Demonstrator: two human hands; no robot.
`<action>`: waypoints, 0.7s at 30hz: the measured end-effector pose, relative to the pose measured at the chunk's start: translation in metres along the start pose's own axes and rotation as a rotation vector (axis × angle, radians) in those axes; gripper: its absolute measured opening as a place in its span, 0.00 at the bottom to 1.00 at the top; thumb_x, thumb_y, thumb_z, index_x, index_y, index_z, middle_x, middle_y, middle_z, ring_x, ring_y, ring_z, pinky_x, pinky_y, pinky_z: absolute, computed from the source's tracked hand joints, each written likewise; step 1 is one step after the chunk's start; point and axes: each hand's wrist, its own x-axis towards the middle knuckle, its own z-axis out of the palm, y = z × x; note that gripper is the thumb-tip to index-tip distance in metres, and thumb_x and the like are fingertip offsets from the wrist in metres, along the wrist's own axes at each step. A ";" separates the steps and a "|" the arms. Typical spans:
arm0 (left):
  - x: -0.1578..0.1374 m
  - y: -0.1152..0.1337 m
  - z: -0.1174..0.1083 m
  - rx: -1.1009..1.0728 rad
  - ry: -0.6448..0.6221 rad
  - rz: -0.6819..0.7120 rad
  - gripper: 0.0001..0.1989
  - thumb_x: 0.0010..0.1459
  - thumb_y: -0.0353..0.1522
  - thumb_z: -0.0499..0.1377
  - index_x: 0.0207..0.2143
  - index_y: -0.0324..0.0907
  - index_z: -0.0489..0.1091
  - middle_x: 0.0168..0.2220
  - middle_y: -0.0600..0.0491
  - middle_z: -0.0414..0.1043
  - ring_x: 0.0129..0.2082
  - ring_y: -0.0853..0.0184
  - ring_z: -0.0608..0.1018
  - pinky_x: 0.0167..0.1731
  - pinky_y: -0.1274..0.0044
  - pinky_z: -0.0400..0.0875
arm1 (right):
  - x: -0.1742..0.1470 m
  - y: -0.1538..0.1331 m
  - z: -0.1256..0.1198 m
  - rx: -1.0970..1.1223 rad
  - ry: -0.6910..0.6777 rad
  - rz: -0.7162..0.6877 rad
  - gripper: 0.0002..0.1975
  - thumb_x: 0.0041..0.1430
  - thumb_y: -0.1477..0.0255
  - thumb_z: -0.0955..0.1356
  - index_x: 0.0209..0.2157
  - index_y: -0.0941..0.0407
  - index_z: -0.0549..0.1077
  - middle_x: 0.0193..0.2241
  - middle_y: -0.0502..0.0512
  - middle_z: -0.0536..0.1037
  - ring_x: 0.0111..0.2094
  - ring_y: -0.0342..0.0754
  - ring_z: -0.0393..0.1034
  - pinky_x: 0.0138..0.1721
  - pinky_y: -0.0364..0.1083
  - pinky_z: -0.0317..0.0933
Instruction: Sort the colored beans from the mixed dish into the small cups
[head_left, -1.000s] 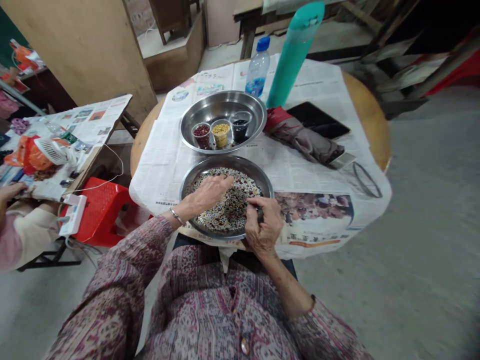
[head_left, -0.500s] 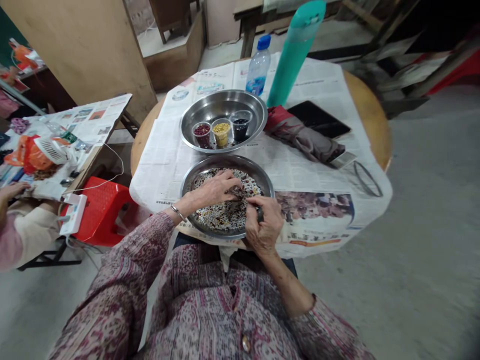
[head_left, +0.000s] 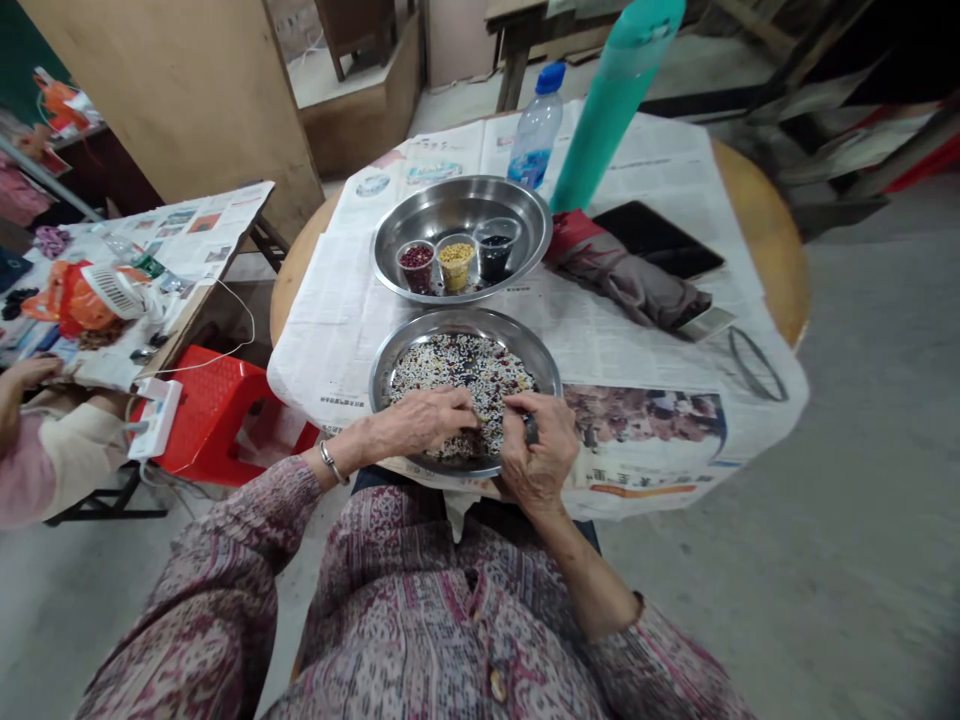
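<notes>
The near steel basin holds mixed grains, mostly white with dark red, black and yellow ones among them. My left hand, a metal bangle at its wrist, dips its curled fingers into the grains at the near left; what its fingertips hold is hidden. At the basin's right rim, my right hand is closed, thumb against bent forefinger, and I cannot make out what is inside. Beyond stands a second steel basin with a cup of red beans, a cup of yellow beans and a cup of black beans.
Newspaper covers the round table. A water bottle, a teal bottle, a folded umbrella, a black tablet and a dark loop lie or stand there. A red stool and another person's hand are at left.
My left hand has drawn back toward the near left of the basin, uncovering grains at the far side. My right hand stays at the right rim. The view has shifted slightly.
</notes>
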 end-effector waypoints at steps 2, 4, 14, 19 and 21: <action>0.005 -0.007 0.000 0.068 0.088 -0.105 0.10 0.68 0.29 0.52 0.45 0.43 0.72 0.49 0.49 0.69 0.51 0.64 0.70 0.52 0.72 0.68 | 0.000 0.000 0.000 -0.004 0.003 -0.009 0.06 0.61 0.74 0.64 0.33 0.53 0.73 0.32 0.52 0.78 0.36 0.49 0.73 0.43 0.51 0.63; 0.007 -0.013 -0.001 0.112 0.197 -0.240 0.08 0.67 0.31 0.53 0.45 0.42 0.72 0.50 0.48 0.68 0.52 0.61 0.69 0.54 0.69 0.67 | 0.000 0.001 0.000 -0.005 0.005 -0.013 0.06 0.61 0.74 0.65 0.34 0.53 0.73 0.32 0.52 0.79 0.36 0.49 0.73 0.43 0.51 0.63; 0.018 -0.021 0.003 -0.032 0.209 -0.389 0.18 0.59 0.32 0.63 0.51 0.42 0.68 0.49 0.46 0.67 0.50 0.58 0.72 0.52 0.65 0.70 | -0.001 0.002 0.003 -0.041 0.001 -0.004 0.06 0.60 0.73 0.65 0.33 0.54 0.73 0.31 0.52 0.79 0.37 0.50 0.74 0.44 0.52 0.65; 0.032 -0.012 0.008 -0.153 0.180 -0.189 0.12 0.62 0.22 0.54 0.44 0.40 0.72 0.42 0.50 0.73 0.45 0.64 0.75 0.51 0.71 0.70 | -0.001 0.001 0.003 -0.030 0.014 -0.011 0.06 0.61 0.74 0.64 0.34 0.54 0.73 0.32 0.53 0.78 0.37 0.49 0.73 0.43 0.51 0.64; 0.034 -0.006 0.010 -0.163 0.154 -0.092 0.11 0.62 0.23 0.54 0.44 0.40 0.72 0.42 0.50 0.74 0.44 0.65 0.75 0.49 0.72 0.71 | -0.001 0.001 0.003 -0.011 0.029 -0.019 0.06 0.62 0.74 0.64 0.36 0.54 0.73 0.33 0.54 0.78 0.38 0.49 0.72 0.44 0.51 0.65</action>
